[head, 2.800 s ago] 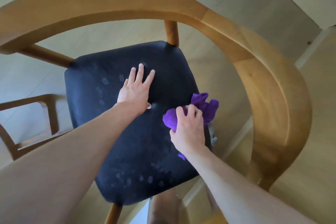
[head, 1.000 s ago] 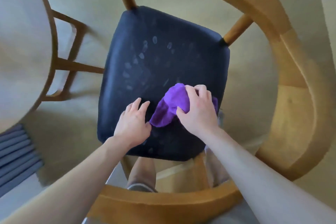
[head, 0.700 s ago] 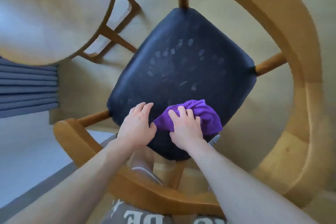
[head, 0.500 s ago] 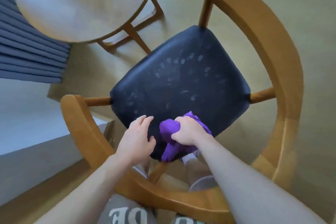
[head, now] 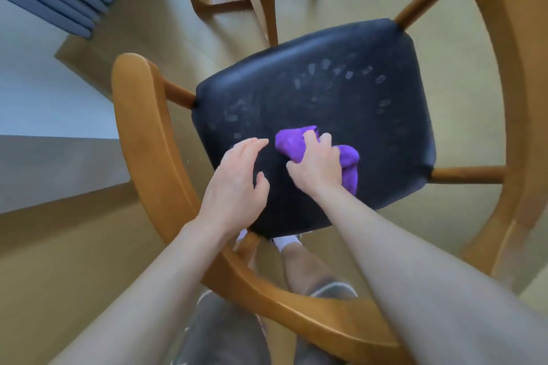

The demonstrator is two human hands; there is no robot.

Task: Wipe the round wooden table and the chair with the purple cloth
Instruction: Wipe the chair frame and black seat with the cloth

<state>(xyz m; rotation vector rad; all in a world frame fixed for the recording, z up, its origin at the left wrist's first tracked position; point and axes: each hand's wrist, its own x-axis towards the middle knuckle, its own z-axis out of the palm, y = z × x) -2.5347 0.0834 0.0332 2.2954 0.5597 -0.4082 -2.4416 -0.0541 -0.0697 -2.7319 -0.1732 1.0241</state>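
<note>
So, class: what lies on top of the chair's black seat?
On the black seat: pale smudge marks, the left hand, and the bunched purple cloth gripped by the right hand. The seat under cloth and hands is hidden.

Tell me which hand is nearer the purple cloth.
Right. The right hand is clamped on the purple cloth, pressing it onto the chair seat. The left hand lies open on the seat beside it, a small gap away.

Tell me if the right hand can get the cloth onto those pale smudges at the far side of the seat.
Probably yes: the right hand holds the purple cloth on the seat, and bare cushion lies between it and the smudges.
</note>
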